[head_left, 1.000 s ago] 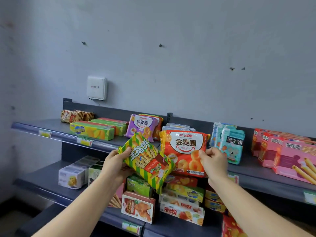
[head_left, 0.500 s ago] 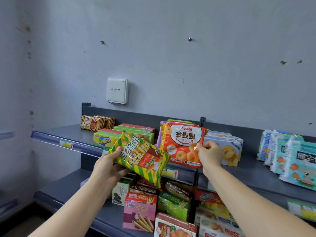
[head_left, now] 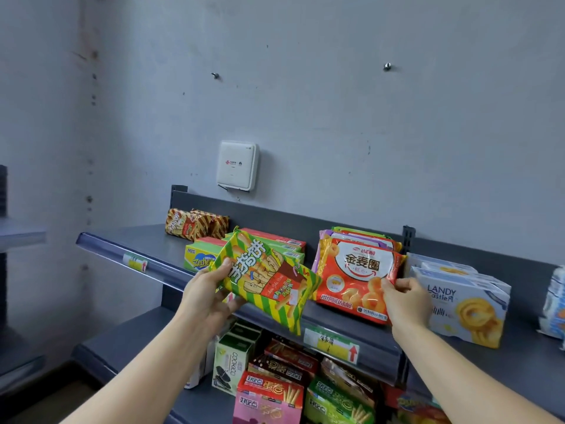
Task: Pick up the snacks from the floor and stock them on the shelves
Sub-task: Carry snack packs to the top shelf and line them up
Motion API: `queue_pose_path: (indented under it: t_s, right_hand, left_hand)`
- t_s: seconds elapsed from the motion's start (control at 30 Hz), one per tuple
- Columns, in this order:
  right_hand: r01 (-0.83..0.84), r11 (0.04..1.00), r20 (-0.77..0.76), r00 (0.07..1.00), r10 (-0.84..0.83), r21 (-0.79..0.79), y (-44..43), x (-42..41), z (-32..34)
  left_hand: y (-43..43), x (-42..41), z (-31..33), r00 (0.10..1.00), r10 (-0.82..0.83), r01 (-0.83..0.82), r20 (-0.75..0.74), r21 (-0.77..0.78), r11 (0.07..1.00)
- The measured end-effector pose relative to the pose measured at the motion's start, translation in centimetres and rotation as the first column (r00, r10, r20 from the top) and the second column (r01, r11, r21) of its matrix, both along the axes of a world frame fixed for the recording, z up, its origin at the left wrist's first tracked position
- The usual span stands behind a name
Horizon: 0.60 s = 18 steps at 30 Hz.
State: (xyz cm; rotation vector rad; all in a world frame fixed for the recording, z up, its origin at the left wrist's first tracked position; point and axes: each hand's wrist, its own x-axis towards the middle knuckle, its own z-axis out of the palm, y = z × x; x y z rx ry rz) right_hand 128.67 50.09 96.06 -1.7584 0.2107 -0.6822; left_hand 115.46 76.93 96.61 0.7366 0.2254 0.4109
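**Notably, both snack bags were in hand at the upper shelf**

Firstly, the left grip (head_left: 208, 293) held a green-and-yellow striped snack bag (head_left: 266, 280), with the thumb on its printed face and the fingers curled under its back. The bag was tilted, its top corner pointing up and away. It hung in front of the upper shelf (head_left: 137, 243), across the front rail, and was not seen to rest on anything.

The right grip (head_left: 406, 301) pinched the lower right corner of a red snack bag (head_left: 357, 273). That bag stood nearly upright on the upper shelf, its back against a stack of purple and green bags (head_left: 360, 237). Whether its lower edge bore fully on the shelf could not be confirmed.

On the same shelf, green boxes (head_left: 198, 260) lay just left of the red bag and behind the striped one. Brown striped packets (head_left: 195, 224) lay at the back near the rear panel. Pale blue biscuit boxes (head_left: 464, 304) stood just right of the right grip.

A yellow price label (head_left: 331, 342) with a red arrow sat in the front rail below the red bag. The lower shelf (head_left: 131, 341) carried a green-and-white cookie box (head_left: 232, 362) and a pink box of biscuit sticks (head_left: 269, 399). A white wall unit (head_left: 237, 165) was fixed above the shelving.
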Motion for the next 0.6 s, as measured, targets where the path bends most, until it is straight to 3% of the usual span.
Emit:
queue_pose_path:
  t_s: [0.1, 0.17, 0.23, 0.27, 0.37, 0.47, 0.6]
  right_hand:
    - [0.009, 0.997, 0.113, 0.994, 0.0, -0.078, 0.4, -0.5, 0.4]
    - [0.105, 0.957, 0.314, 0.949, -0.015, -0.27, 1.1, -1.0, 1.1]
    - [0.154, 0.894, 0.464, 0.883, 0.066, -0.421, 2.9, -1.6, 2.0]
    - [0.103, 0.889, 0.475, 0.869, 0.138, -0.447, 4.3, -2.1, 2.4]
    - [-0.251, 0.894, 0.324, 0.868, 0.377, -0.371, 9.7, -3.5, 3.3]
    - [-0.569, 0.807, 0.14, 0.797, 0.588, -0.157, 15.2, -5.1, 4.4]
    - [-0.685, 0.728, 0.069, 0.726, 0.685, -0.015, 21.0, -5.4, 5.1]
  left_hand:
    - [0.7, 0.9, 0.2, 1.0, -0.001, 0.001, 0.018, 0.001, 1.0]
    - [1.3, 1.4, 0.4, 0.999, -0.009, 0.01, 0.033, -0.015, 1.0]
    - [2.0, 1.8, 0.7, 0.999, -0.024, 0.026, 0.045, -0.034, 0.999]
    - [2.5, 1.9, 0.9, 0.998, -0.032, 0.034, 0.05, -0.041, 0.999]
    - [4.3, 2.0, 1.7, 0.997, -0.044, 0.049, 0.069, -0.064, 0.997]
    - [7.0, 2.1, 2.5, 0.995, -0.04, 0.046, 0.092, -0.07, 0.996]
    - [12.0, 2.4, 3.1, 0.996, -0.014, 0.021, 0.083, -0.082, 0.996]
